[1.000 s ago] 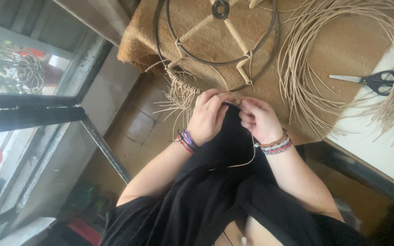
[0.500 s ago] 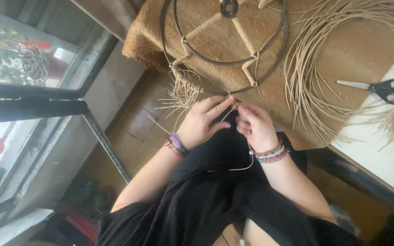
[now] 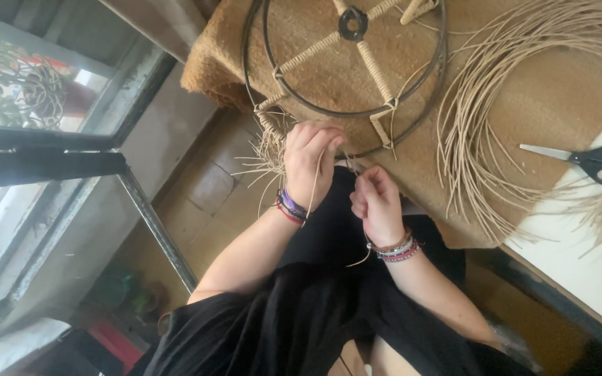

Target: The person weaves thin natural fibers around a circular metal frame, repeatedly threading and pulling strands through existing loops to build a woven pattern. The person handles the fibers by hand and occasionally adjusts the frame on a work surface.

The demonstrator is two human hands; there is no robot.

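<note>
- Surface [image 3: 559, 90]: covered with a brown woven cloth; a white patch shows at its right side. It carries every item below.
- Metal ring frame [image 3: 256, 104]: two dark concentric hoops lying flat on the surface, joined by spokes wrapped in pale cane that run to a small dark hub. Its lower rim hangs at the surface edge, straight above the two hands.
- Coil of cane strands [image 3: 475, 139]: loose pale loops, to the right of the ring frame, touching its outer hoop at the upper part.
- Frayed cane ends [image 3: 266, 150]: a tuft of short pale strands at the lower left rim of the ring frame, sticking out past the surface edge.
- Left hand [image 3: 313, 161]: at the lower rim of the ring frame, just right of the frayed tuft. Grip closed, fingers curled around a thin cane strand [image 3: 315, 184] against the rim. Purple and red bands on the wrist.
- Right hand [image 3: 377, 202]: just below the ring frame rim, beside the left hand, not touching it. Grip pinched shut on the strand; the loose tail hangs down below the wrist. Beaded bracelets on the wrist.
- Scissors [image 3: 583, 157]: black handles, blades closed, right of the ring frame, lying across the cane coil at the white patch.
</note>
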